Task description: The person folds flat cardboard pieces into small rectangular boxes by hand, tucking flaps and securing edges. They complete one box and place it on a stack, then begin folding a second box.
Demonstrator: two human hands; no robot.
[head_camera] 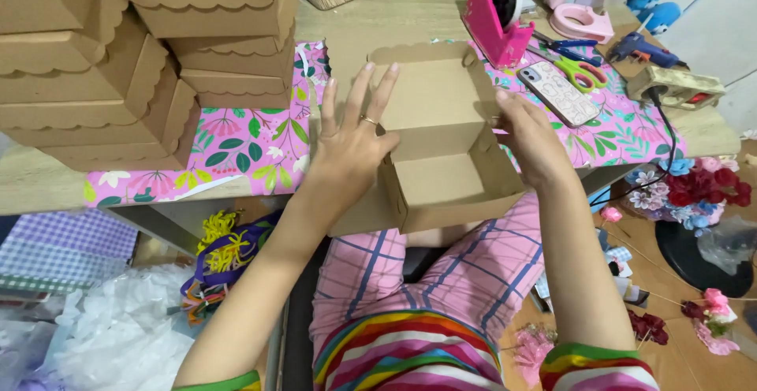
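A brown cardboard box with a scalloped lid stands open at the table's front edge, above my lap. My left hand lies flat with its fingers spread against the box's left flap and wall. On the other side, my right hand grips the right wall, fingers curled over the edge. The inside of the box shows nothing in it.
Stacks of folded scalloped boxes fill the table's left. A pink tape dispenser, scissors, a phone and a glue gun lie at right on floral paper. Artificial flowers and white plastic lie on the floor.
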